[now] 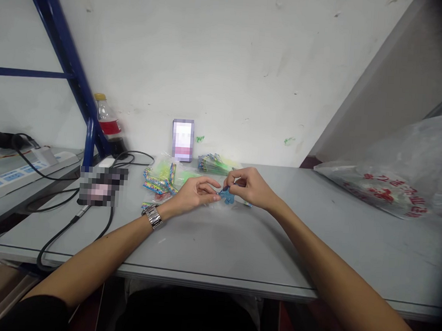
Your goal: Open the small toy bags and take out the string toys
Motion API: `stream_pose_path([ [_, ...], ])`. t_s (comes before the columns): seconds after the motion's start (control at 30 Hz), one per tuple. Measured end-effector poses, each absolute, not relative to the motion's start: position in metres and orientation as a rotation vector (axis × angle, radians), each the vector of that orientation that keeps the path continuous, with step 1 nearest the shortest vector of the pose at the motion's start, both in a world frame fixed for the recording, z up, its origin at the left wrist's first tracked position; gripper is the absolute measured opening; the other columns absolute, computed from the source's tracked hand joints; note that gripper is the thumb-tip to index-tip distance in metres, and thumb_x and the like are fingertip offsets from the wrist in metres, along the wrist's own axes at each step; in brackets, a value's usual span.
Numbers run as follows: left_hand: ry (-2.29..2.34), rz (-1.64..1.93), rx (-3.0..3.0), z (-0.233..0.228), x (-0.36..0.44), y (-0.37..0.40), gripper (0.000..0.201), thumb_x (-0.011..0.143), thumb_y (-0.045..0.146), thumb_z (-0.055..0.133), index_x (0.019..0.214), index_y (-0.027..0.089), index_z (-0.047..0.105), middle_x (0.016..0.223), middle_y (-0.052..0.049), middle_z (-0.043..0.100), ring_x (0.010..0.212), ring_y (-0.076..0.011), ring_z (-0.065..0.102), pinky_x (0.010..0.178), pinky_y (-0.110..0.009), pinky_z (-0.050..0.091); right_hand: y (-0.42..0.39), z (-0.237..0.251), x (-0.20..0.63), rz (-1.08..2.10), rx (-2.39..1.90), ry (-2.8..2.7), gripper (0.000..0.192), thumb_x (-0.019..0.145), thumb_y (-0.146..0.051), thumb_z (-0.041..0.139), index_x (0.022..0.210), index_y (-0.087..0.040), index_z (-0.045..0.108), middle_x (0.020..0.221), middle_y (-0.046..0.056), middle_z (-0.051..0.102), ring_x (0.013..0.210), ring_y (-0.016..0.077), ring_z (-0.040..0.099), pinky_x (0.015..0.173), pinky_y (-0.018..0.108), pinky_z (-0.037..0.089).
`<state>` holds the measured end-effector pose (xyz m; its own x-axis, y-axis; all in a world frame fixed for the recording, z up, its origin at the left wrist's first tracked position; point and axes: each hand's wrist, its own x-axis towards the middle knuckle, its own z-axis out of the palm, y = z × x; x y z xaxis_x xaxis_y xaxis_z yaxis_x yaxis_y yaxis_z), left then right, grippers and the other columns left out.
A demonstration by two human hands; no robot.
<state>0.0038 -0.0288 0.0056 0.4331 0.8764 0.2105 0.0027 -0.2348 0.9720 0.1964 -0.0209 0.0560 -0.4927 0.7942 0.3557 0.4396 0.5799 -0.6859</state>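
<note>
Above the middle of the grey table, a small, flat, irregularly shaped blue piece point(227, 196) is held between my two hands. My right hand point(252, 188) pinches its upper edge between thumb and bent fingers. From the other side, my left hand point(196, 193) has thumb and fingertips close together at its left edge, the outer fingers loosely curled. What exactly the piece is cannot be made out. Beside my left hand lie clear packets with colourful patterned headers point(160, 178), partly hidden behind it. A stack of similar packets point(215, 161) lies behind both hands.
A phone point(182, 140) leans on the wall. At left are a cola bottle point(110, 125), a blue metal frame point(68, 51), a power strip point(21, 176), and black cables point(57, 235) around a blurred device point(102, 187). A white plastic bag point(396, 171) sits at right.
</note>
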Motion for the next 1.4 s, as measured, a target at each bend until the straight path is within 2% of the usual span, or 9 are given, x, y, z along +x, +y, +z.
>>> stream_pose_path([
  [0.17,0.76,1.023,1.628,0.008,0.002,-0.03,0.036,0.076,0.038,0.074,0.101,0.013,0.064,0.077,-0.005,0.067,0.077,-0.0142,0.063,0.074,-0.027,0.046,-0.022,0.056,0.196,0.687,-0.977,-2.158,0.011,0.061,-0.023,0.05,0.053,-0.017,0.055,0.061,0.003,0.062,0.052,0.0101,0.043,0.049,0.024,0.031],
  [0.43,0.855,1.041,1.67,0.004,0.002,-0.027,0.03,0.077,0.028,0.071,0.103,0.013,0.063,0.082,-0.006,0.07,0.076,-0.0148,0.063,0.07,-0.026,0.046,-0.023,0.06,0.196,0.668,-1.005,-2.139,0.011,0.06,-0.025,0.05,0.053,-0.017,0.053,0.06,0.003,0.061,0.049,0.008,0.036,0.048,0.024,0.029],
  [0.77,0.938,1.059,1.739,-0.003,0.003,-0.02,0.025,0.081,0.028,0.067,0.1,0.013,0.061,0.086,-0.01,0.073,0.08,-0.0189,0.068,0.068,-0.027,0.047,-0.023,0.062,0.197,0.664,-0.999,-2.118,0.012,0.06,-0.025,0.051,0.053,-0.016,0.053,0.06,0.003,0.06,0.052,0.0092,0.039,0.049,0.024,0.029],
  [1.2,0.927,1.04,1.81,-0.002,0.004,-0.023,0.023,0.086,0.028,0.059,0.104,0.014,0.059,0.091,-0.01,0.073,0.079,-0.0175,0.068,0.063,-0.025,0.047,-0.024,0.065,0.201,0.571,-1.137,-2.263,0.011,0.064,-0.026,0.053,0.057,-0.018,0.053,0.053,-0.003,0.044,0.048,0.0076,0.03,0.05,0.026,0.023],
  [1.3,0.964,1.071,1.979,-0.002,0.002,-0.024,0.019,0.091,0.025,0.051,0.104,0.014,0.059,0.092,-0.01,0.072,0.084,-0.0177,0.067,0.072,-0.029,0.05,-0.024,0.066,0.202,0.566,-1.17,-2.285,0.012,0.065,-0.027,0.052,0.058,-0.018,0.053,0.054,-0.003,0.045,0.047,0.0078,0.03,0.051,0.026,0.024],
  [1.4,1.068,1.019,2.38,-0.002,-0.002,-0.024,0.023,0.091,0.016,0.042,0.103,0.015,0.062,0.099,-0.01,0.069,0.097,-0.0207,0.064,0.086,-0.036,0.05,-0.023,0.068,0.204,0.525,-1.201,-2.307,0.011,0.066,-0.026,0.051,0.058,-0.018,0.053,0.056,-0.002,0.048,0.048,0.0085,0.033,0.052,0.027,0.025],
])
